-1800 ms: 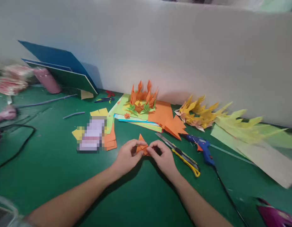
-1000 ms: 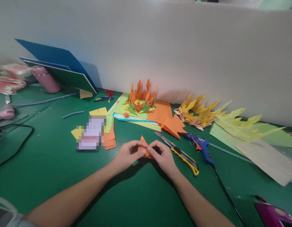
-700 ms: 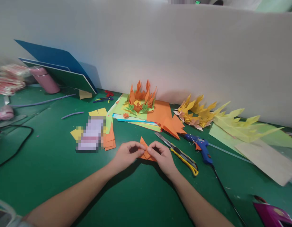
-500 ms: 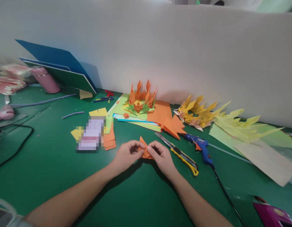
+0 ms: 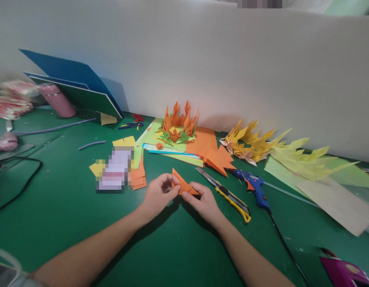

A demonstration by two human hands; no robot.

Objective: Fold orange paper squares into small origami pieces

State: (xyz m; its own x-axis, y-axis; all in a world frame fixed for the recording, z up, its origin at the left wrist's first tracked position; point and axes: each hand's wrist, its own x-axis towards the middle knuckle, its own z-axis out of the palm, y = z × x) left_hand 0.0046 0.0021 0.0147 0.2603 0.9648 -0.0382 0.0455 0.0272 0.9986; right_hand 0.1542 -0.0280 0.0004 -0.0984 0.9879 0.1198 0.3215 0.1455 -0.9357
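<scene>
From here I see a folded orange paper triangle [image 5: 184, 184] over the green tabletop [image 5: 184, 247]. Left hand [image 5: 158, 197] pinches its 8 o'clock side, right hand [image 5: 205, 203] its 4 o'clock side; both grips narrow. From the paper: utility knife [image 5: 224, 192] at 3, hot glue gun [image 5: 256, 185] beyond it, orange origami ring [image 5: 179, 119] at 12, orange paper slips [image 5: 138, 174] at 9.
</scene>
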